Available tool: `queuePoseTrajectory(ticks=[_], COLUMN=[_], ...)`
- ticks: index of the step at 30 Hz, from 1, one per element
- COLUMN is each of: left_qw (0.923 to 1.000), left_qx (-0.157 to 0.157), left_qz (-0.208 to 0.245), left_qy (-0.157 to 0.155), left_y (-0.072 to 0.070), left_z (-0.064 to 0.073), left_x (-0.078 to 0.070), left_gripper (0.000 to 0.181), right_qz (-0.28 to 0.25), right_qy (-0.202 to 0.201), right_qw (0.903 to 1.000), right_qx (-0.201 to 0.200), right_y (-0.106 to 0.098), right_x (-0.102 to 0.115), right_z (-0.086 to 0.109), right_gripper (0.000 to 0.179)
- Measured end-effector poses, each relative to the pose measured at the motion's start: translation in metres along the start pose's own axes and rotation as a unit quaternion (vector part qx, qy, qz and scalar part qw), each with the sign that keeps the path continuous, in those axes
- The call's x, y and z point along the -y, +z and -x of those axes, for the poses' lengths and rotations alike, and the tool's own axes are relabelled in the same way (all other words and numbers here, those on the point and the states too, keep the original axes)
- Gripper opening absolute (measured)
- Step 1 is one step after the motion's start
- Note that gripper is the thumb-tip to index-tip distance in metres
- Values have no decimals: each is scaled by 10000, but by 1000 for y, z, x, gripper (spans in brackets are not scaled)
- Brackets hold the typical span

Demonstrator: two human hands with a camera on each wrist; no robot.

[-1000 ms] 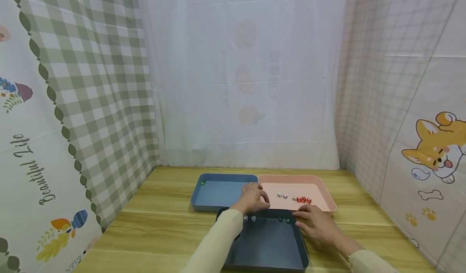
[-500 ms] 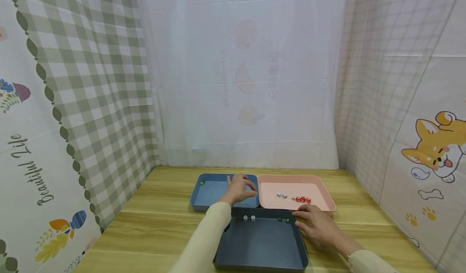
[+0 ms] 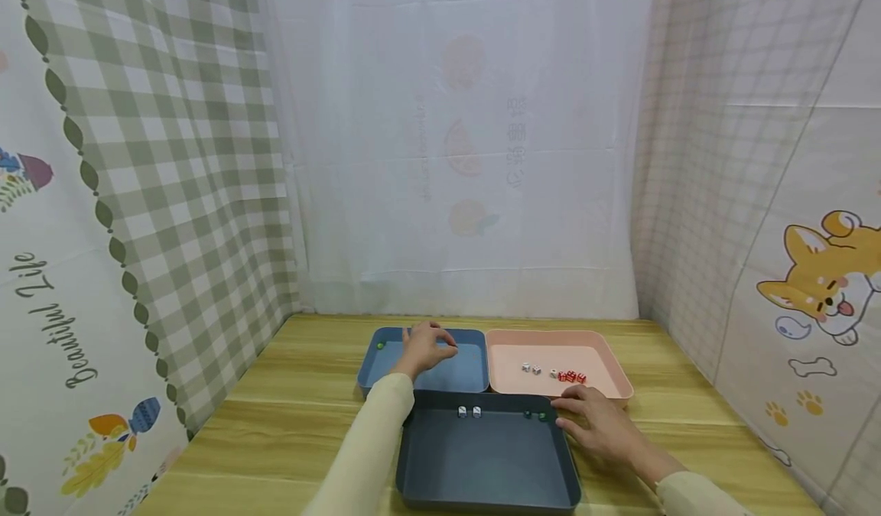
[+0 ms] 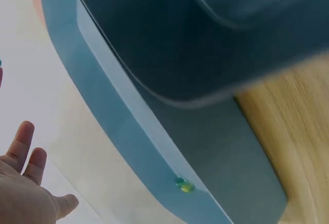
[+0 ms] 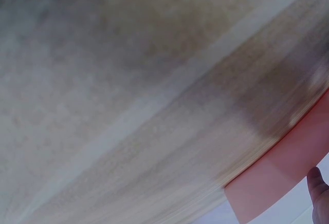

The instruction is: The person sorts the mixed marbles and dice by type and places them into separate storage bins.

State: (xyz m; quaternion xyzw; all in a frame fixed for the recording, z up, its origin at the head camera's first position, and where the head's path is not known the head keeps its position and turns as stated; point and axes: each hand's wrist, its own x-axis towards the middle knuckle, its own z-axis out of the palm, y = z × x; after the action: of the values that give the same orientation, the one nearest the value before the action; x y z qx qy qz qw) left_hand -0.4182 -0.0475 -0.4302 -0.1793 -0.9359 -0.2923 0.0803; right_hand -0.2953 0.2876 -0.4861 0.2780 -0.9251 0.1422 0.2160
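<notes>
Left hand (image 3: 423, 347) pinching one blue piece (image 4: 0, 63), three trays (image 3: 489, 459)

L tray (image 3: 469, 378) & R tray (image 3: 544, 348) side by side up nr the far edge of the tbl (image 3: 275, 424), approx mid. Front tray (image 3: 489, 462) just before 'em, spanning where they meet. In it: pair of dice (image 3: 463, 411) nr far edge, L of ctr, plus two small pieces (image 3: 542, 417) nr far R corner. One small piece (image 3: 381, 345) nr L tray's far L corner; L hand (image 3: 423, 349) over that tray's mid. R tray's near half: two dice (image 3: 526, 368) L of ctr, cluster of four (image 3: 570, 377) to their R. R hand (image 3: 602, 428) at front tray's far R corner. Curtain (image 3: 468, 287) behind tbl's far edge.
</notes>
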Motion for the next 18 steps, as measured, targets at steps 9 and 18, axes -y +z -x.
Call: queuePoseTrajectory(ticks=[9, 18], left_qw=[9989, 9975], left_qx=[-222, -261], left_qz=[326, 490], left_qy=[-270, -440], left_y=[-8, -11], left_z=[4, 9], left_x=[22, 41], left_gripper=[6, 10], right_qz=[-120, -60], right_qy=[162, 144], right_qw=[9996, 9998], right_qx=[204, 135], right_y=[-2, -2], right_x=[0, 0], right_z=[1, 1], right_gripper=[28, 28])
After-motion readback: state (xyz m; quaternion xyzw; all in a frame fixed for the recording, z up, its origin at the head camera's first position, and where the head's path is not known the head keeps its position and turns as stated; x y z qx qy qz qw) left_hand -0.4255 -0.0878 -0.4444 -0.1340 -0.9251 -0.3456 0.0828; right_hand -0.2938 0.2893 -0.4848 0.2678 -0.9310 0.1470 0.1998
